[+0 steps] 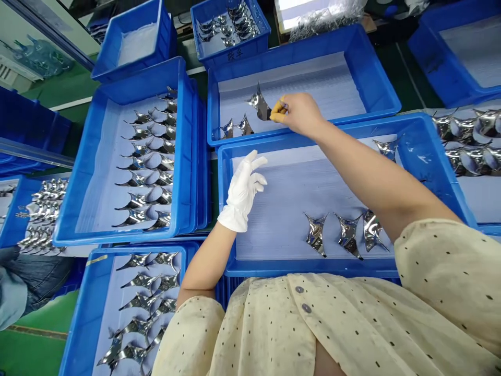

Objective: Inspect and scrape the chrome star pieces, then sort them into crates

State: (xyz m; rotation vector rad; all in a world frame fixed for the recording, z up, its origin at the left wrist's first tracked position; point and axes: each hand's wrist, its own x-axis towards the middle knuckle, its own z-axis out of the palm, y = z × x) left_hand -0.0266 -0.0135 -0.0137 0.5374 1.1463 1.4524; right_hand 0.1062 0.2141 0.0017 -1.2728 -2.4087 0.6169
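At the near edge is the polka-dot shirt [274, 324] of the person. Directly beyond it is the near tray [282, 209], blue with a white liner; a row of three shiny parts [348, 235] lies at its near right side, the rightmost partly hidden by the right forearm [364, 172]. A single part [386, 149] lies beyond that forearm. To the left, the lower-left tray [84, 303] contains paired curved parts [141, 300]. The left hand [241, 190], in a white glove, is over the left side of the near tray, fingers spread apart and gripping nothing. Farther left, the upper-left tray [99, 156] holds two columns of parts [136, 177]. The right hand [299, 112], with yellow finger covers, pinches the held metal part [259, 104] by its lower end, over the far tray [305, 83]; contact with the liner cannot be determined. Two pointed parts [245, 125] occupy that tray's near left corner. Behind it, the small bin [237, 55] contains further parts [229, 23], beside a white-lined bin [136, 47].
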